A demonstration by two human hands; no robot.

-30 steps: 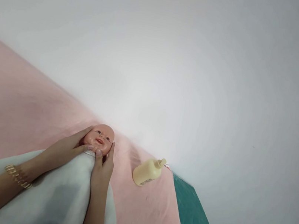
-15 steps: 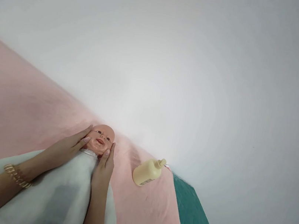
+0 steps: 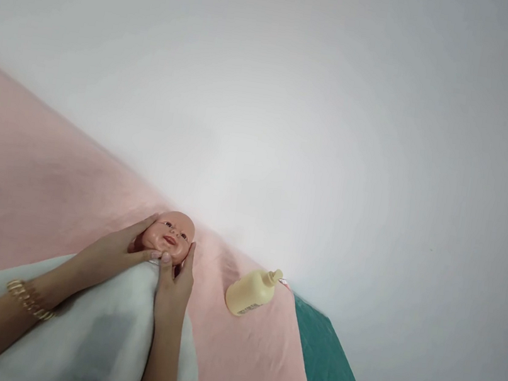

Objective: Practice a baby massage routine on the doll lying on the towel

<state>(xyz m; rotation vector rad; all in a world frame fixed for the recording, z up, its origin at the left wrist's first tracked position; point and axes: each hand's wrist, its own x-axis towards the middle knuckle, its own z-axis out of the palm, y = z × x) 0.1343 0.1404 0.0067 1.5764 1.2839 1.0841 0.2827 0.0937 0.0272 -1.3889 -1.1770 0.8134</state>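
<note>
A bald baby doll (image 3: 180,221) in a white garment (image 3: 115,316) lies on its back on the pink sheet. Its head is cupped between my two hands. My left hand (image 3: 113,255) presses along one side of the head, thumb lying at the chin. On the other side, my right hand (image 3: 175,287) has its fingers along the cheek and its thumb at the chin, close to the left thumb. Both hands grip the head from the sides. Parts of the doll's neck are hidden by the thumbs. A gold bracelet (image 3: 30,300) circles my left wrist.
To the right of the doll, a pale yellow pump bottle (image 3: 251,292) stands on the pink sheet (image 3: 258,356). Green quilted fabric (image 3: 333,361) shows beyond the sheet's right edge. A white wall (image 3: 264,122) rises directly behind the doll's head and the bottle.
Both thumbs have slid down from the doll's cheeks to its chin, coming close together. The doll and the bottle remain in place.
</note>
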